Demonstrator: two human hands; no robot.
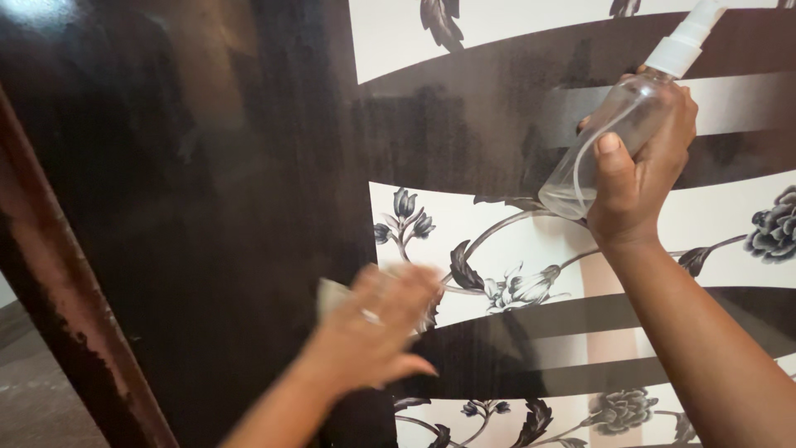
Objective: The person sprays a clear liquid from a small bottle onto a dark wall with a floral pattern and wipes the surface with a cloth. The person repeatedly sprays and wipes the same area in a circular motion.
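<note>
Left hand [373, 328] blurred, fingers pressing a pale cloth [332, 294] on the glossy dark panel [207, 207], right hand [643, 166] wrapped around a clear spray bottle [618, 124], long axis tilted, nozzle up-right

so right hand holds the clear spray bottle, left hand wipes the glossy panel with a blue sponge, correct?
Not quite. The head view shows the left hand pressing a pale cloth, not a blue sponge, on the glossy panel. The right hand does hold the clear spray bottle.
</note>
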